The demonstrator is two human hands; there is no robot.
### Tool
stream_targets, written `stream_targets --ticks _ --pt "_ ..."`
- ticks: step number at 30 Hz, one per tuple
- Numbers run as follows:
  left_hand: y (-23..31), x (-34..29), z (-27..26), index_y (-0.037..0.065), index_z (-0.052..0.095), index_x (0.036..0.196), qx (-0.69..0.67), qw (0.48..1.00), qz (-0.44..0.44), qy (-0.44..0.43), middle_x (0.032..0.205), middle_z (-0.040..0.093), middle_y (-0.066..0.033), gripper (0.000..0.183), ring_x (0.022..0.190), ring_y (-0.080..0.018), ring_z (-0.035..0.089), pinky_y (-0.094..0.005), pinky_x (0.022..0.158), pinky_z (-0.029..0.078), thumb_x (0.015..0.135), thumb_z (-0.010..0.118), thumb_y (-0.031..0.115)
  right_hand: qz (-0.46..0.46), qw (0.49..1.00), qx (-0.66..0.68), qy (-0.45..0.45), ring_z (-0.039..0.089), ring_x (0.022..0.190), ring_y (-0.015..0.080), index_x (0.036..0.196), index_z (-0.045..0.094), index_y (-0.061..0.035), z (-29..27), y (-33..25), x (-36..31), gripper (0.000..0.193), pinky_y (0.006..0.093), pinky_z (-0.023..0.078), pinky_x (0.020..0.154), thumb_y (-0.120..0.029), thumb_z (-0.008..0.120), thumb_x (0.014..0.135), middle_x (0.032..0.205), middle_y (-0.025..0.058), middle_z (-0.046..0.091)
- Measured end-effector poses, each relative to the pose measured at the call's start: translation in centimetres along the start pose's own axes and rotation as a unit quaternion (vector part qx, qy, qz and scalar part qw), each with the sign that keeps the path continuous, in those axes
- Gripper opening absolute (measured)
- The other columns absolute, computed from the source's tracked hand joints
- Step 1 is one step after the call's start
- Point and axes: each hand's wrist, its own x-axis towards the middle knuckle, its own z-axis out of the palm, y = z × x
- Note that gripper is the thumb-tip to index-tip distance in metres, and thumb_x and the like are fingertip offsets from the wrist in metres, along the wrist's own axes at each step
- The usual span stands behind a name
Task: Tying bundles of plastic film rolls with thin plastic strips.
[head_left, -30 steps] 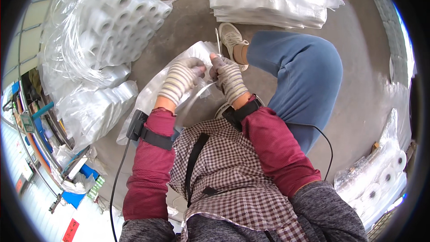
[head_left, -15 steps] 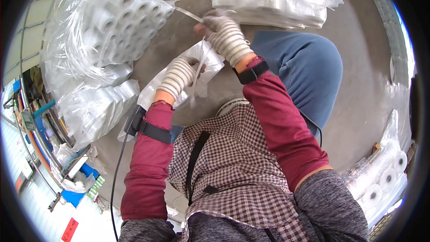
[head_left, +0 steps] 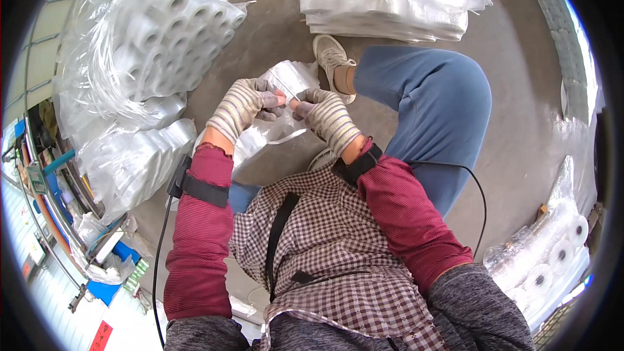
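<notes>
My left hand [head_left: 250, 105] and my right hand [head_left: 323, 114], both in striped gloves with bare fingertips, are close together in front of me. Between their closed fingertips they pinch a thin white plastic strap [head_left: 288, 137], whose loose end hangs below the hands. Right under them lies a long clear plastic bag [head_left: 300, 77] with white contents, partly covered by my left hand and forearm. Whether the strap is looped or knotted at the fingertips is too small to tell.
At the left, a big clear bag of white rolls [head_left: 175, 39] has loose white straps [head_left: 97, 45] draped over it. Smaller wrapped bundles [head_left: 140, 156] lie below. A wrapped bundle [head_left: 383, 0] sits at the far side, and more rolls [head_left: 552, 260] at the lower right. A cable [head_left: 481, 201] crosses my bent knee.
My right hand has come down and left, bringing the strap toward my left hand. The left hand has risen slightly, and the fingertips of both now nearly meet. My shoe has come into sight.
</notes>
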Motion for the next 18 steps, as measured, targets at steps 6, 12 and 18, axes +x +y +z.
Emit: stream_targets --ticks 6,12,18 --pt "-0.4 -0.3 0.0 0.003 0.064 0.087 0.051 0.997 0.054 0.021 0.073 0.063 -0.0019 0.016 0.062 -0.0080 0.058 -0.0202 0.055 0.048 0.072 0.070 0.005 -0.018 0.999 0.031 0.004 0.049 0.057 0.0065 0.094 0.065 -0.0009 -0.5 -0.9 0.4 0.024 0.0216 0.039 0.050 -0.019 0.068 0.078 0.071 0.0006 0.061" --pt "0.5 -0.8 1.3 0.005 0.058 0.096 0.452 0.857 0.209 0.129 0.082 0.063 -0.0102 0.025 0.070 -0.0242 0.061 -0.0337 0.064 0.048 0.071 0.063 0.010 -0.084 0.994 -0.065 -0.028 0.048 0.059 0.0061 0.103 0.067 -0.0083 0.8 -0.4 2.6 0.026 0.0238 0.043 0.055 -0.017 0.066 0.077 0.071 -0.0013 0.058" --pt "-2.2 1.4 1.2 0.009 0.058 0.093 0.601 0.703 0.316 0.213 0.086 0.062 -0.0106 0.018 0.077 -0.0311 0.060 -0.0397 0.065 0.047 0.075 0.058 0.012 -0.066 0.993 -0.088 -0.033 0.040 0.048 0.0073 0.106 0.066 -0.0106 0.6 -1.1 2.8 0.028 0.0253 0.039 0.047 -0.018 0.066 0.078 0.063 -0.0003 0.051"
